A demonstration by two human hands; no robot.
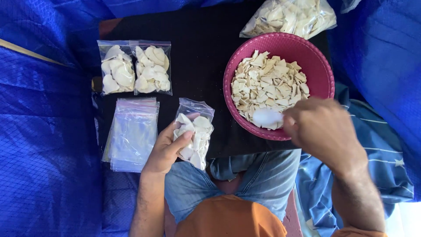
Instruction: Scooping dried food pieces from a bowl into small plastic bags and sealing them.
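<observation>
My left hand (166,149) holds a small clear bag (194,134) filled with pale dried chips, its mouth pointing away from me. My right hand (322,131) grips a white spoon (267,116) whose bowl lies in the chips at the near edge of a pink bowl (318,66). The bowl is about half full of pale chips (267,85). Both hands rest over a black mat (199,66).
Two filled small bags (135,68) lie side by side at the mat's far left. A stack of flat clear bags (131,134) sits near my left hand. A large bag of chips (291,16) lies beyond the bowl. Blue tarp (44,131) surrounds everything.
</observation>
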